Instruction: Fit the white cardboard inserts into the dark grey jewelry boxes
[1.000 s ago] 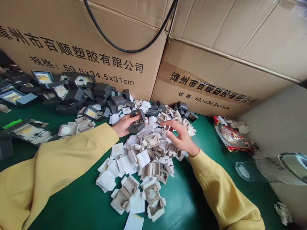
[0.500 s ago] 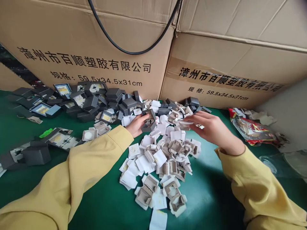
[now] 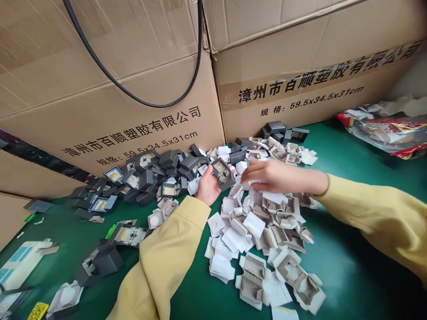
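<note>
An opened small black box (image 3: 224, 174) is held in my left hand (image 3: 209, 186), its grey inside facing up. My right hand (image 3: 267, 176) hovers just right of that box, over the heap of white and grey paper inserts (image 3: 255, 224); its fingers are stretched out and nothing shows in them. Dark boxes (image 3: 147, 178) are piled behind and left of my left hand, some with yellow-and-white contents showing.
Large cardboard cartons (image 3: 160, 84) stand along the back, with a black cable (image 3: 133, 95) looping down before them. A red and clear plastic bag (image 3: 387, 129) lies at right. Papers and a yellow label (image 3: 38, 311) are at lower left.
The view has swung left. My right hand has come closer to my left hand and the black box; the thin white piece at its fingers no longer shows there.
</note>
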Tool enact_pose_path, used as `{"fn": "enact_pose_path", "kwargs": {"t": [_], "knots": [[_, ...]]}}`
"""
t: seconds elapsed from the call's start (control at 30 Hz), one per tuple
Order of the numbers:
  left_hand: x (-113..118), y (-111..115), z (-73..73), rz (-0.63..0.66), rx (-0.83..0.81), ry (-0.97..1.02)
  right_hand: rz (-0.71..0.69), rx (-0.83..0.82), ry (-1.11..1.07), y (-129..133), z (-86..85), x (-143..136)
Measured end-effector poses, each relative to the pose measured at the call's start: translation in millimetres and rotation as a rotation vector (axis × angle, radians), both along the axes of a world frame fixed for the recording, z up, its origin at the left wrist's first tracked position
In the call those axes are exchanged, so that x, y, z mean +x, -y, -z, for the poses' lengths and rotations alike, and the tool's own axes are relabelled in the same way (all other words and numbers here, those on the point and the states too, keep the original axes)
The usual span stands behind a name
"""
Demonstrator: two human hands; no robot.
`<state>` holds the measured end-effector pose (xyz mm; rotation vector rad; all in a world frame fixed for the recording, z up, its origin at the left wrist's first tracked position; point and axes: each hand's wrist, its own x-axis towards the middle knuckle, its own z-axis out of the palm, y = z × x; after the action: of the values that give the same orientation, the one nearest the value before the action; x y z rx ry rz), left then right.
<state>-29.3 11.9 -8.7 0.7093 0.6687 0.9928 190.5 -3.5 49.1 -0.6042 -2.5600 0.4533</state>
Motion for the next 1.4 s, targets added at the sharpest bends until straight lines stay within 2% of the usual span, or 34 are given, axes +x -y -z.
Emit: {"fn": "enact_pose_path", "kwargs": {"t": [0.1, 0.2, 0.33, 0.5, 0.6, 0.67, 0.77, 0.93, 1.1, 1.4], "knots": [[-0.8, -1.7, 0.7, -0.051, 0.014, 0.02, -0.029, 0.06, 0.036, 2.1, 15.9, -18.5], [-1.4, -2.9, 2.9, -0.121, 0.015, 0.031, 0.019, -0.031, 0.002, -2.5, 25.8, -20.8], [-0.1, -0.3, 3.7, -0.07, -0.025, 0.04, 0.289, -0.234, -0.314, -11.5, 34.4, -16.2], [1.7, 5.1, 4.0, 0.027, -0.067, 0.033, 0.594, -0.088, -0.617, -10.1, 47.2, -17.8], [2.3, 6.8, 5.6, 0.026, -0.047, -0.041, 0.676, -0.046, -0.665, -5.9, 50.3, -18.4], [3.0, 7.9, 6.1, 0.022, -0.016, -0.078, 0.659, -0.013, -0.666, -3.2, 49.5, -18.5], [4.3, 10.0, 6.0, 0.046, 0.041, -0.137, 0.554, 0.107, -0.63, -0.4, 48.0, -19.3], [5.0, 12.0, 6.9, 0.082, 0.112, -0.219, 0.344, 0.227, -0.371, -2.4, 54.1, -22.2], [5.2, 12.9, 6.0, 0.093, 0.152, -0.256, 0.327, 0.262, -0.163, -7.5, 60.5, -23.4], [9.0, 12.5, 7.3, 0.041, 0.211, -0.335, 0.199, 0.288, -0.147, -11.5, 61.6, -21.2]]}}
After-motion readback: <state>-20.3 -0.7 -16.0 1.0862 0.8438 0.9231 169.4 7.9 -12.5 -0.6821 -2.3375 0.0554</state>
